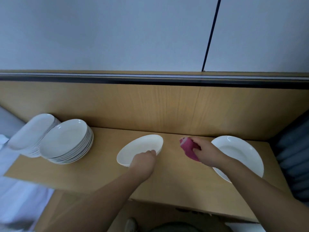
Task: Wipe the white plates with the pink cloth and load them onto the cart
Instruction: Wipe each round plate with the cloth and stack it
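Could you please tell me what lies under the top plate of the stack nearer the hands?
More white plates: only their stacked rims show below the top plate. Their faces are covered, and the wooden table beneath the stack is hidden.

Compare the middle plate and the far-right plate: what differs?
The left hand grips the middle plate at its near rim. No hand holds the right plate, though the right forearm crosses over its near edge. The middle plate lies left of the pink cloth in the right hand; the right plate lies on the cloth's other side, at the end of the wooden counter. Both are white, round, single and face up on it.
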A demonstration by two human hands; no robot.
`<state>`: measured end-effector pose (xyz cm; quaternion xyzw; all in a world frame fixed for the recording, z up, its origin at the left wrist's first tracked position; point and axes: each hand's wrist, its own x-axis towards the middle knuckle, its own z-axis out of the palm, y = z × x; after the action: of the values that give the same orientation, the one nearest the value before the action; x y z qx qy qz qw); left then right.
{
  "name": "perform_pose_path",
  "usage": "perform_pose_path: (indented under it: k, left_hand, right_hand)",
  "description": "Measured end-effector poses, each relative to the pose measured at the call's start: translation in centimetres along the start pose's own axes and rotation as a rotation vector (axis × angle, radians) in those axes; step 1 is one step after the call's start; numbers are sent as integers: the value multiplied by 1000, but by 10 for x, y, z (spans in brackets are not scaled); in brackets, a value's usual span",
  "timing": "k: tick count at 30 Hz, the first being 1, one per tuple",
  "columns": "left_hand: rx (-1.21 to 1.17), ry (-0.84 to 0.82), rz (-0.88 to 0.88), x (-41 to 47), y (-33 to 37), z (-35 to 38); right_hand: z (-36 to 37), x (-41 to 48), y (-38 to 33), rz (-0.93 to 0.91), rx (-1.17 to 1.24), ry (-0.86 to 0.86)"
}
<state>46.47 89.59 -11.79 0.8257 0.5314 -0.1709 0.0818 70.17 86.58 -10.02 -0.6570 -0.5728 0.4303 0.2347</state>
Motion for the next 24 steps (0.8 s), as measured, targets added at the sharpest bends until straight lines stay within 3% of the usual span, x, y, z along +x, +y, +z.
perform_pose_path:
  k: [6, 10, 14, 24]
  left_hand:
    - [-175, 120, -42, 3, -6, -35]
    - [-571, 233, -61, 5, -12, -47]
    - [-895, 228, -18, 5, -20, -44]
    - [-1006, 208, -65, 5, -81, -25]
  right_hand:
    - [-9, 7, -13, -55, 59, 11]
    - [-14, 10, -16, -66, 60, 34]
    - [-13, 15, -15, -75, 34, 45]
    - [31, 35, -58, -98, 17, 10]
